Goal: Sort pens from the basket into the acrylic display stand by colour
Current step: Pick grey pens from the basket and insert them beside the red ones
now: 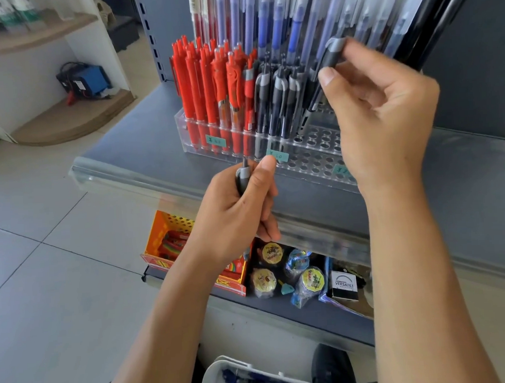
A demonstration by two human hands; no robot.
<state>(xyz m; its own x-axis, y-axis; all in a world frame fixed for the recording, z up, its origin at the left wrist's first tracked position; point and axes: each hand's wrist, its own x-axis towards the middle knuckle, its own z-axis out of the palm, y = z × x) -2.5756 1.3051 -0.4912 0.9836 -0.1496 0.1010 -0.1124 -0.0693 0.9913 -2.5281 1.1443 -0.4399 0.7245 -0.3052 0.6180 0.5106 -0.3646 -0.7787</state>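
A clear acrylic display stand (317,161) sits on a grey shelf, with red pens (202,85) filling its left holes and black pens (272,99) beside them. My right hand (381,111) pinches a black pen with a grey clip (330,57) near its top, the tip slanting down into the stand next to the black pens. My left hand (240,209) grips another black pen (242,177) upright in front of the stand. A white basket (225,365) with blue pens lies at the bottom edge.
Packaged blue and black pens (295,19) hang behind the stand. The grey shelf (143,144) has a clear front rail. Below it stand an orange box (172,242) and several tape rolls (293,274). Tiled floor lies to the left.
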